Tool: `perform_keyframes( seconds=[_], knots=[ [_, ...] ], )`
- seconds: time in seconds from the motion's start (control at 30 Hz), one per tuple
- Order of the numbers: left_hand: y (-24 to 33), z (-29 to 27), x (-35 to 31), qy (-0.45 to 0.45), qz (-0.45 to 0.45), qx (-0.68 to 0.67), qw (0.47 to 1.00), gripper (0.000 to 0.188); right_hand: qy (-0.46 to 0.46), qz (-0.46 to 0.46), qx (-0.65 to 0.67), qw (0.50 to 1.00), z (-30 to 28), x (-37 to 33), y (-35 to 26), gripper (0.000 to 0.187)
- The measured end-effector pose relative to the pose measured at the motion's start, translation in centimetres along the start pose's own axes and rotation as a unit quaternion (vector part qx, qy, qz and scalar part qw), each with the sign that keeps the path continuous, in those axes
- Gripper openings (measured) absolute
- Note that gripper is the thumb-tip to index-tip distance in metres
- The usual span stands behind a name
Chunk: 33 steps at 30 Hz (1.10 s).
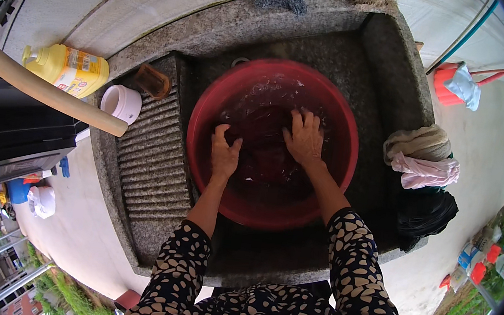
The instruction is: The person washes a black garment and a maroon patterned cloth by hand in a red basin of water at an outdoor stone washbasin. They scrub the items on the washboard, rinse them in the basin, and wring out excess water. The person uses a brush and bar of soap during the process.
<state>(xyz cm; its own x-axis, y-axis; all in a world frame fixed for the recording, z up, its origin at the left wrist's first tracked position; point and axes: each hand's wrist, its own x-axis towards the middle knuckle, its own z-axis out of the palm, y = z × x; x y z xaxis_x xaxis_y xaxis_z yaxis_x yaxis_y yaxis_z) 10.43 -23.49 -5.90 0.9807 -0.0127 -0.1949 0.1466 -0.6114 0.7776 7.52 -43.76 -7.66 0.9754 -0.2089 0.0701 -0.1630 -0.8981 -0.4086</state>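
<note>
A large red basin sits in the stone sink, holding water with bits of white foam. Dark red cloth lies low in the water; its shape is hard to make out. Over the basin's left half, my left hand has its thumb and index finger apart, with the other fingers partly hidden. To the right, my right hand is spread palm down beside the cloth, thumb away from the fingers. Neither hand visibly grips anything.
Left of the basin is a ribbed stone washboard. A brown brush, a white cup, a yellow pump bottle and a beige hose are near it. Beige, pink and black cloths hang over the sink's right rim.
</note>
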Motion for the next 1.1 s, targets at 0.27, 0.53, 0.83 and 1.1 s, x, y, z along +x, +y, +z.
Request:
perform_keyframes(
  seconds=[0.27,0.53,0.83,1.1],
  knots=[
    [-5.2,0.8,0.6,0.01,-0.082,-0.116,0.99,0.031,-0.218,0.099,-0.001,0.971,-0.3,1.4,1.5,0.039],
    [8.4,-8.4,0.1,-0.052,0.105,-0.38,0.918,0.022,-0.051,-0.006,0.23,0.972,-16.2,6.2,0.4,0.027],
    [22.8,-19.9,-1.3,0.024,0.308,-0.305,0.901,0.022,0.088,-0.105,0.34,0.931,-33.8,6.3,-6.6,0.022],
    [22.8,-19.8,-4.0,-0.076,0.271,-0.269,0.921,0.069,0.02,-0.101,0.37,0.923,-33.0,2.2,-5.3,0.013]
  ],
)
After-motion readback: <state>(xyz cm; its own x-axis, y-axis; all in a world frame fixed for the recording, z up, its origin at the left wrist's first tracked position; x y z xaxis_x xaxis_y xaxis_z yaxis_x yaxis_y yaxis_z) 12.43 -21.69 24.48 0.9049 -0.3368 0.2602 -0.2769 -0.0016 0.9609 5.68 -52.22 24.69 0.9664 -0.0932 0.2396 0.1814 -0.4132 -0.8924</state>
